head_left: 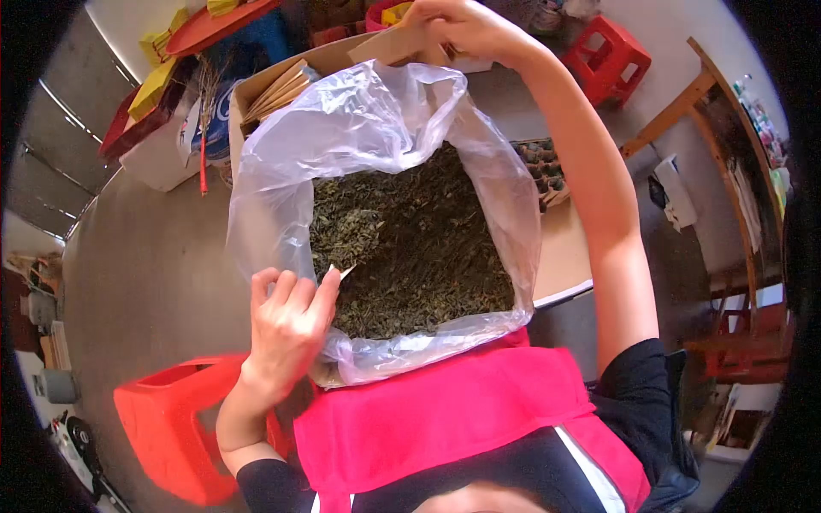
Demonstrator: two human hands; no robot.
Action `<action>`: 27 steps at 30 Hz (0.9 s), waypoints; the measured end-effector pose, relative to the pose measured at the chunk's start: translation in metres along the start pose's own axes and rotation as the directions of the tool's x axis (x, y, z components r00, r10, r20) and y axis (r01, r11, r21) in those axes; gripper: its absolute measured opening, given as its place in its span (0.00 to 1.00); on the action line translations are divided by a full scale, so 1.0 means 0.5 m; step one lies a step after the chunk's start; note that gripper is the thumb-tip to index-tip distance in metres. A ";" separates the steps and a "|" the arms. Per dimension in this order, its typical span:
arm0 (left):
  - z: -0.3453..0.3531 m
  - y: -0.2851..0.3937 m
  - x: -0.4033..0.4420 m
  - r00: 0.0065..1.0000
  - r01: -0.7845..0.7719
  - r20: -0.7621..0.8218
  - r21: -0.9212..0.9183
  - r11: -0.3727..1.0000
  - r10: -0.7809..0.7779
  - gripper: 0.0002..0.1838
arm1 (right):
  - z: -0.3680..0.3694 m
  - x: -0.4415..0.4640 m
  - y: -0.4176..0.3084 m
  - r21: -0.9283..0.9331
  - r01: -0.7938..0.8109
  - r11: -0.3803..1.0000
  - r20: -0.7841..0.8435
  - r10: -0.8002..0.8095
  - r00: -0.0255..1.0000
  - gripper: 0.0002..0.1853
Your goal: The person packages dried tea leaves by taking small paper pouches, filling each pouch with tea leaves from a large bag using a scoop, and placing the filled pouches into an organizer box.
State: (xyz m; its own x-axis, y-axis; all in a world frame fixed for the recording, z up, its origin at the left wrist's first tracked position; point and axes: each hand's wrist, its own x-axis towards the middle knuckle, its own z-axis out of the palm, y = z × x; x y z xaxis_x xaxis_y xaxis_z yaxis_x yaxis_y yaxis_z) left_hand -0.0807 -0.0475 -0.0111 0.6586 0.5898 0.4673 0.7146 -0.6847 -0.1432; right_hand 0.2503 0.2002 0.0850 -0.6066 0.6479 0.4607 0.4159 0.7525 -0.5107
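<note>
A clear plastic bag (368, 120) stands wide open in front of me, holding dry, dark green crumbled leaves (428, 248). My left hand (291, 329) is closed at the bag's left rim, pinching a small pale pointed piece (346, 272) just over the leaves. What that piece is, I cannot make out. Beyond the bag, my right hand (462, 32) reaches to the far side, its fingers curled on a flat brown paper or cardboard piece (395, 46). Behind the bag's left shoulder, a cardboard box (248, 90) holds several thin brown paper packets (278, 92).
An egg-tray-like carton (540, 167) lies beside the bag under my right forearm. Red plastic stools stand at lower left (175, 427) and upper right (607, 60). A wooden frame (676, 107) is at right. A red tray (218, 26) is at upper left.
</note>
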 end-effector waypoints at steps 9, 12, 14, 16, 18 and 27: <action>-0.006 0.006 0.000 1.000 0.017 -0.012 -0.015 1.000 -0.018 0.15 | -0.082 -0.203 -0.179 0.123 -0.172 0.977 -0.617 0.211 0.758 0.11; -0.005 0.007 -0.003 1.000 0.017 -0.004 0.003 1.000 -0.017 0.16 | -0.035 -0.244 -0.233 -0.066 0.065 0.996 -0.523 -0.090 0.848 0.06; -0.006 0.008 -0.005 1.000 0.020 0.007 -0.003 1.000 -0.020 0.16 | 0.010 -0.268 -0.249 -0.071 0.114 0.991 -0.352 -0.132 0.927 0.08; -0.001 0.007 -0.005 1.000 0.020 0.011 -0.005 1.000 -0.020 0.17 | 0.053 -0.291 -0.261 -0.079 0.084 0.993 -0.105 -0.092 0.990 0.11; -0.001 0.006 -0.005 1.000 0.015 0.005 -0.004 1.000 -0.015 0.17 | 0.105 -0.302 -0.232 0.010 0.077 0.997 0.041 -0.077 0.996 0.09; -0.011 0.006 -0.010 1.000 0.019 0.009 0.004 1.000 -0.019 0.18 | 0.192 -0.286 -0.219 0.060 0.060 0.996 0.204 -0.072 0.976 0.13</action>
State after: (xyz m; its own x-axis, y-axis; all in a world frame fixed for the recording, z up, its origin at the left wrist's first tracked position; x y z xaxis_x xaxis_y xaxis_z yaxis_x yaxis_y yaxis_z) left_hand -0.0832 -0.0549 -0.0091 0.6469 0.6067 0.4620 0.7281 -0.6715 -0.1378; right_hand 0.2266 0.0137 0.0054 -0.7604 0.5546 0.3381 0.3368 0.7817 -0.5249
